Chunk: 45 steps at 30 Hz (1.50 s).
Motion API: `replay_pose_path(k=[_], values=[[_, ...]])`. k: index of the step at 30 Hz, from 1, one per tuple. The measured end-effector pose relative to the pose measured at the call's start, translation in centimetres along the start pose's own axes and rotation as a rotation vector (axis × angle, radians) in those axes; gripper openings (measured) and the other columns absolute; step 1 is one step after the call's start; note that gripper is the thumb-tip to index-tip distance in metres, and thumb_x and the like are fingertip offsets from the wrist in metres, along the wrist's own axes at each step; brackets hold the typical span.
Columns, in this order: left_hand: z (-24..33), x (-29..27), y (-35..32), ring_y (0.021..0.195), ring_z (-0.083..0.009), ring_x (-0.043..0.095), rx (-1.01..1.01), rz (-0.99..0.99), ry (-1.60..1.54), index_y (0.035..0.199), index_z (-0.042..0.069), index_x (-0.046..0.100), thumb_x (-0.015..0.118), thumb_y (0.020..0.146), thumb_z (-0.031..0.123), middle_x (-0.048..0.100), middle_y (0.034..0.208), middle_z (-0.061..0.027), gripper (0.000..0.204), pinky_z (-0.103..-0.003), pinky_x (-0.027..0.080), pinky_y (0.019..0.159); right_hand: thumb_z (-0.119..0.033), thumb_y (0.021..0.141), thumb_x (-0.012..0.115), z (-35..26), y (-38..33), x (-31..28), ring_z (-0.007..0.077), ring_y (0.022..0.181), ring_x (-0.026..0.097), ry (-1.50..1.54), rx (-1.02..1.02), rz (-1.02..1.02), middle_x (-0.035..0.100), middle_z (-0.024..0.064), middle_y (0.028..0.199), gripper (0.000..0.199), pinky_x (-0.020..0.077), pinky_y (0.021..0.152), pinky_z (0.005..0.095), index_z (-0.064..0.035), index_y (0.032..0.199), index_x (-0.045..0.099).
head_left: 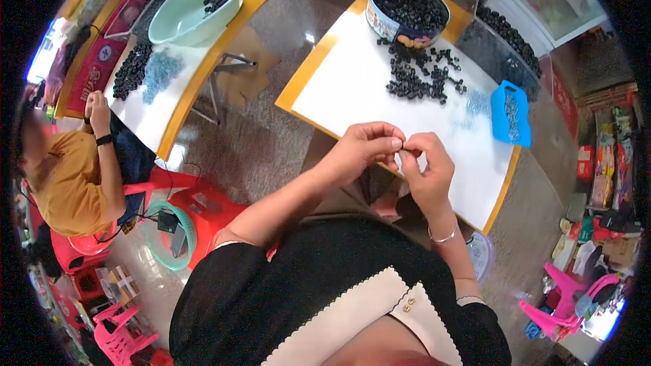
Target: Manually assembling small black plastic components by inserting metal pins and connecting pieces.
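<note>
My left hand and my right hand meet over the near edge of the white-topped table. Thumb and fingertips of both are pinched together on a small black piece, mostly covered by the fingers. Beyond them lies a loose pile of small black pieces. Behind that pile stands a round tin filled with more of the same. To the right, tiny bluish-clear bits are scattered beside a blue tray that holds more such bits.
A clear bin of black pieces stands at the table's right. At the left, a person sits at another table bearing a pale green basin and similar piles. A red stool is on the floor between us.
</note>
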<state>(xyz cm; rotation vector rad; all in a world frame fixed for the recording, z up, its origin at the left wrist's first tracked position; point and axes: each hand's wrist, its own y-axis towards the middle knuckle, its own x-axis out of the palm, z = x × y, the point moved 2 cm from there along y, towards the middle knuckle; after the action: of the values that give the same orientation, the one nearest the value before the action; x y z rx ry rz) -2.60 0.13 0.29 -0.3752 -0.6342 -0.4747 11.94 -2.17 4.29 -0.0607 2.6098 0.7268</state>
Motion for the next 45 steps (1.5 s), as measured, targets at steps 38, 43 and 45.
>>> replay_pose_path(k=[38, 43, 45], values=[[-3.9, 0.4, 2.1, 0.068, -0.01, 0.057, -0.296, -0.139, 0.276, 0.107, -0.003, 0.059, 0.057, 0.09, 0.017, 0.06, 0.083, -0.0039, 0.026, -0.024, 0.048, 0.067, -0.004, 0.076, 0.062, 4.6, -4.1, -2.6, 0.0225, 0.083, 0.052, 0.037, 0.223, -0.188, 0.049, 0.0106, 0.093, 0.025, 0.0447, 0.073, 0.0325, -0.0038, 0.099, 0.052], [-4.4, 0.1, 2.2, 0.066, -0.0096, 0.057, -0.26, -0.059, 0.223, 0.11, -0.002, 0.058, 0.052, 0.093, 0.018, 0.061, 0.082, -0.0036, 0.027, -0.022, 0.047, 0.061, -0.008, 0.078, 0.061, 5.1, -4.4, -2.8, 0.0217, 0.089, 0.051, 0.124, 0.327, -0.17, 0.049, 0.0113, 0.1, 0.028, 0.044, 0.079, 0.0316, -0.0033, 0.105, 0.052], [-4.4, 0.5, 2.4, 0.069, -0.0101, 0.058, -0.24, -0.033, 0.272, 0.115, -0.002, 0.056, 0.051, 0.093, 0.016, 0.062, 0.087, -0.0053, 0.029, -0.025, 0.049, 0.062, -0.009, 0.082, 0.058, 5.4, -4.2, -2.2, 0.0221, 0.094, 0.052, 0.269, 0.383, -0.144, 0.047, 0.0124, 0.106, 0.03, 0.0442, 0.083, 0.031, -0.0026, 0.111, 0.052]])
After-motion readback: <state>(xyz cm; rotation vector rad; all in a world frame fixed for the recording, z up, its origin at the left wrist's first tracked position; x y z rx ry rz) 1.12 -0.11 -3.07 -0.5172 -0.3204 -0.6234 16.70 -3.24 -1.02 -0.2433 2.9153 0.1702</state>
